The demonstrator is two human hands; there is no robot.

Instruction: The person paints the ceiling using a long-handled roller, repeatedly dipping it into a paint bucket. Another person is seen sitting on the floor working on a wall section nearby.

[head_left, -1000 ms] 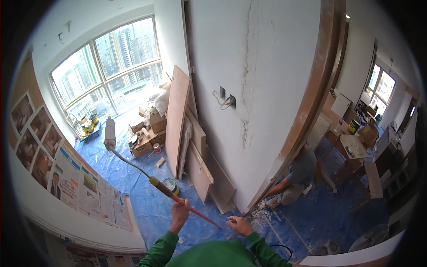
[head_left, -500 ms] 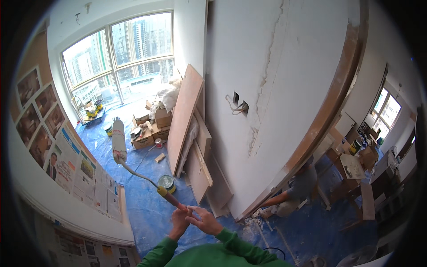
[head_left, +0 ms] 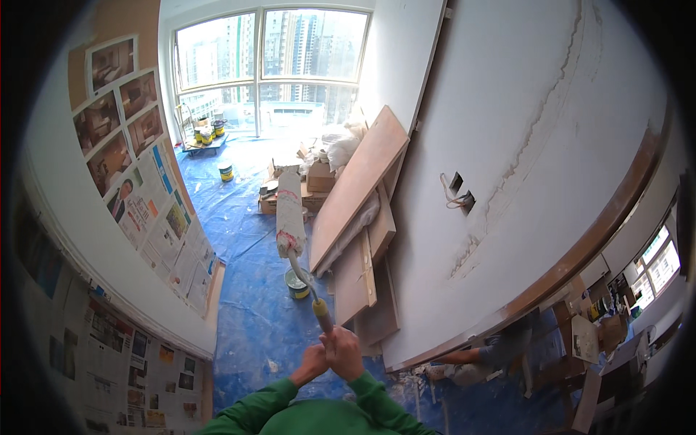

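A paint roller with a worn, whitish sleeve stands out ahead of me, its bent metal rod running down to a handle with a yellow collar. Around that handle my right hand is wrapped. Pressed against it on the left, my left hand is closed at the handle's lower end, which the hands mostly hide. Behind the rod, a green paint tin rests on the blue floor sheet.
Wooden boards lean on the white wall at right, which has a long crack and a socket hole with loose wires. Cardboard boxes lie farther off. Newspaper covers the left wall. Another person's arm shows low at right.
My view has swung left. The roller has moved rightward in the picture and now points more straight ahead. My right hand has gone from loosely spread fingers to gripping the handle.
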